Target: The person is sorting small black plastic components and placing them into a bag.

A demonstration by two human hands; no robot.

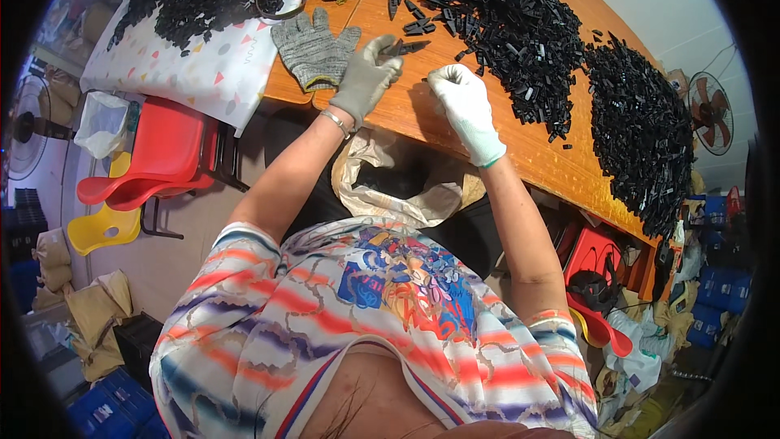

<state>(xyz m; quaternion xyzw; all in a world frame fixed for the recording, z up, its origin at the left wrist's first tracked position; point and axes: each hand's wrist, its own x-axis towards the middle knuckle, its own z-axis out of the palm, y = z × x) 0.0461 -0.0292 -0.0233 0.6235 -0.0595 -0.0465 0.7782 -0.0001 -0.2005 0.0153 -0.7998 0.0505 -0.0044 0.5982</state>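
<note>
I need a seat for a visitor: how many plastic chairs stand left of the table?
2: a red chair beside the cloth-covered table end, and a yellow chair just behind it, partly covered. Others may be hidden outside the view.

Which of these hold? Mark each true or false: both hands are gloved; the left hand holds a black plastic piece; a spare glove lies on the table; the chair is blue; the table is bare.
1. Both hands are gloved. True: the left hand wears grey, the right hand white.
2. The left hand holds a black plastic piece. True.
3. A spare glove lies on the table. True.
4. The chair is blue. False: it is red.
5. The table is bare. False: heaps of black plastic pieces cover it.
</note>
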